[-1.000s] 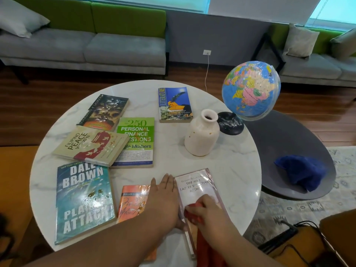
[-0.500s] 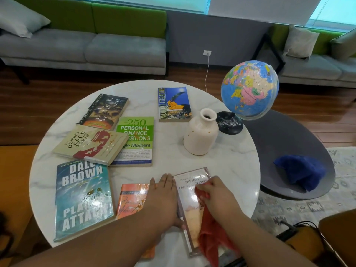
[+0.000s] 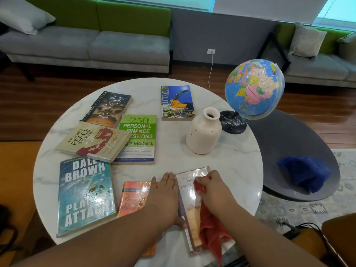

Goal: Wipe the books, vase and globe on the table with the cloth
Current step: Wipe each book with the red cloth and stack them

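My right hand (image 3: pixel 213 189) grips a red cloth (image 3: pixel 210 226) and presses it on a glossy plastic-covered book (image 3: pixel 189 191) at the near edge of the round marble table (image 3: pixel 237 164). My left hand (image 3: pixel 165 195) lies flat with straight fingers beside that book's left edge, partly over an orange book (image 3: pixel 133 197). Several other books lie on the left half, among them a Dale Brown paperback (image 3: pixel 84 195) and a green finance book (image 3: pixel 137 137). A cream vase (image 3: pixel 204 132) and a globe (image 3: pixel 254 87) stand at the right.
A blue-covered literature book (image 3: pixel 176 102) lies at the far middle. A low dark oval table (image 3: pixel 300 157) to the right carries a blue cloth (image 3: pixel 304 174). Grey-green sofas (image 3: pixel 86 45) line the back wall. Cables (image 3: pixel 300 228) lie on the rug at lower right.
My right hand slid the red cloth from the near end of the glossy book up toward its far end. The left hand stayed put beside the book.
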`<action>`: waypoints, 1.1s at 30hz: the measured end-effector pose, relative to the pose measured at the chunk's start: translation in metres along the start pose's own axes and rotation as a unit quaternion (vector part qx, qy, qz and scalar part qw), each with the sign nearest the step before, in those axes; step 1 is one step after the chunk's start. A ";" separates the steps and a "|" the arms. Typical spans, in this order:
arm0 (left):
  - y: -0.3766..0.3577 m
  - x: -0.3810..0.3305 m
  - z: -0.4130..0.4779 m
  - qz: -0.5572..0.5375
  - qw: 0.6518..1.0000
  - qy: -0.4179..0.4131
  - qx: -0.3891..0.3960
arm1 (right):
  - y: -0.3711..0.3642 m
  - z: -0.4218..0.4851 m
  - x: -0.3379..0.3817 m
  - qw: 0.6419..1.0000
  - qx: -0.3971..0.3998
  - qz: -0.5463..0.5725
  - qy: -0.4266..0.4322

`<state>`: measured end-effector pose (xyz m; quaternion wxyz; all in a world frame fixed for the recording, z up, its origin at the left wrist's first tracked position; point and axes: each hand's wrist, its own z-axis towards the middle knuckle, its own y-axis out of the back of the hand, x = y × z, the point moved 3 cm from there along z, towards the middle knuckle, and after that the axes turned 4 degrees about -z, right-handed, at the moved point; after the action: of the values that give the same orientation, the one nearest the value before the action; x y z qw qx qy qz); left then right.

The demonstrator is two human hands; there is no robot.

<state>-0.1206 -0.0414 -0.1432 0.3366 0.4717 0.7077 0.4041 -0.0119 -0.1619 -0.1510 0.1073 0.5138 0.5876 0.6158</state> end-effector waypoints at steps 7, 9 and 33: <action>0.000 -0.001 0.000 0.009 1.000 -0.005 -0.001 | 0.005 -0.005 -0.008 1.000 0.019 0.008 -0.013; -0.001 0.000 0.001 0.003 1.000 -0.002 0.000 | 0.006 0.007 -0.001 1.000 -0.003 -0.017 -0.011; -0.001 0.000 0.002 0.004 1.000 0.003 0.006 | 0.002 0.009 0.007 0.994 0.009 -0.094 0.051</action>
<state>-0.1195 -0.0411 -0.1449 0.3302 0.4753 0.7094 0.4022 -0.0077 -0.1517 -0.1481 0.1303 0.4252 0.6439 0.6226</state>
